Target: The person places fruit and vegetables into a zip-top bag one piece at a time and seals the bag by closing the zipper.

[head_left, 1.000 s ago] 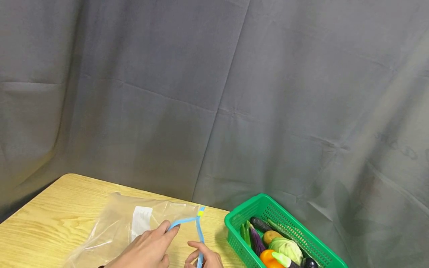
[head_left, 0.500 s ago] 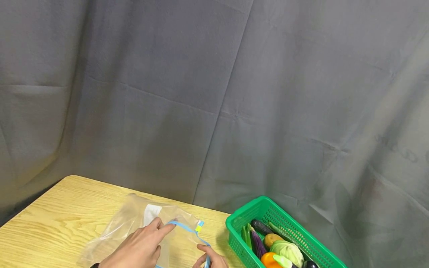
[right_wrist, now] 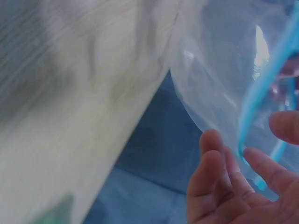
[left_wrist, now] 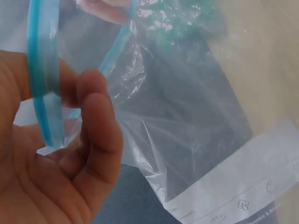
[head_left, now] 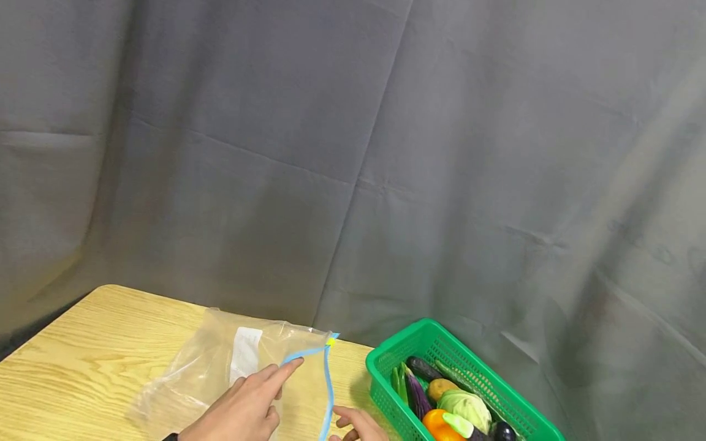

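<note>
A large clear zip bag point(head_left: 220, 352) with a blue zip strip point(head_left: 329, 392) and a white label point(head_left: 245, 352) lies over the wooden table. Its mouth stands apart, the two blue edges meeting at a yellow slider point(head_left: 331, 341) at the far corner. My left hand point(head_left: 245, 395) holds the far edge, index finger stretched along the strip. In the left wrist view its other fingers point(left_wrist: 100, 135) curl beside the strip. My right hand point(head_left: 358, 424) is at the near edge, fingertips touching the strip and fingers loosely bent. The right wrist view shows its thumb point(right_wrist: 285, 127) apart from the index finger.
A green plastic basket point(head_left: 380, 373) stands right of the bag. In it lie a cabbage point(head_left: 466, 409), an orange vegetable point(head_left: 441, 425), a brown potato-like one point(head_left: 441, 388), a purple eggplant point(head_left: 417, 395) and several others. A grey curtain point(head_left: 353, 153) hangs behind the table point(head_left: 83, 355).
The bag's mouth has spread wider, with the near strip bowing outward. My right hand has loosened its pinch on the strip and shifted slightly right and down; the left index finger points further outward.
</note>
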`<state>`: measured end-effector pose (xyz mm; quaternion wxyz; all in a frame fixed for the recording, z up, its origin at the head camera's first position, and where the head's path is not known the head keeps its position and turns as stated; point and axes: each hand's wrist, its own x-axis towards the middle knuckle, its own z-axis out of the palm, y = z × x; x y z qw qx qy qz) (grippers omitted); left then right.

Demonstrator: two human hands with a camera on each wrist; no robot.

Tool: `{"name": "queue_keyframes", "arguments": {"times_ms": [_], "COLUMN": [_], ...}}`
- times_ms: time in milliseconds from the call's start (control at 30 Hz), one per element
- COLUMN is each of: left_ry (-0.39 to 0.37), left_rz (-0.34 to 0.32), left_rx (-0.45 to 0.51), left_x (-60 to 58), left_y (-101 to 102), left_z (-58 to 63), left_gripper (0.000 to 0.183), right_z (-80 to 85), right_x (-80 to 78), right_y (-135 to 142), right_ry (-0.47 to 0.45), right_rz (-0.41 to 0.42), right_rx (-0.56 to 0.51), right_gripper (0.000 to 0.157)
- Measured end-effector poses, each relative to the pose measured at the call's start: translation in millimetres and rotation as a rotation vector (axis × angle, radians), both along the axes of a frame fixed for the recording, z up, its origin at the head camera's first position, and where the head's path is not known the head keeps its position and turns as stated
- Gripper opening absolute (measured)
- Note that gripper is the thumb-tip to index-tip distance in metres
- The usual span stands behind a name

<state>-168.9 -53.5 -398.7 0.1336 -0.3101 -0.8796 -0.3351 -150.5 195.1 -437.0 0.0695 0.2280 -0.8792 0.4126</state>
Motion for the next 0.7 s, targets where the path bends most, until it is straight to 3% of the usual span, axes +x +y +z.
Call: {"name": "queue_keyframes", "arguments": {"times_ms": [167,267,433,567,700], "left_ry": [-0.054,-0.009,0.05,0.082,0.066], "left_rz": [-0.025,-0.028,-0.006,-0.005,-0.019], "left_rx": [0.002,0.016,0.06,0.077,0.074], "left_x": [-2.2,-3.9,-5.5,-6.2,-7.0], "left_y": [1,2,4,5,5], "left_z": [1.1,-1.2,-4.8,-5.4,-5.8], "left_gripper": [0.07,0.067,0.063,0.062,0.062], "right_z": [22.2,30.5,36.2,37.6,40.5], "right_x": [7.4,11.8,20.7,23.3,21.1], "right_y": [16,28,45,58,78], "right_ry": [-0.012,0.044,0.224,0.409,0.588], "right_rz": [-0.088,-0.145,-0.301,-0.437,-0.55], "right_rx": [0.05,0.132,0.286,0.342,0.414], "right_gripper": [0.036,0.036,0.032,0.026,0.036]}}
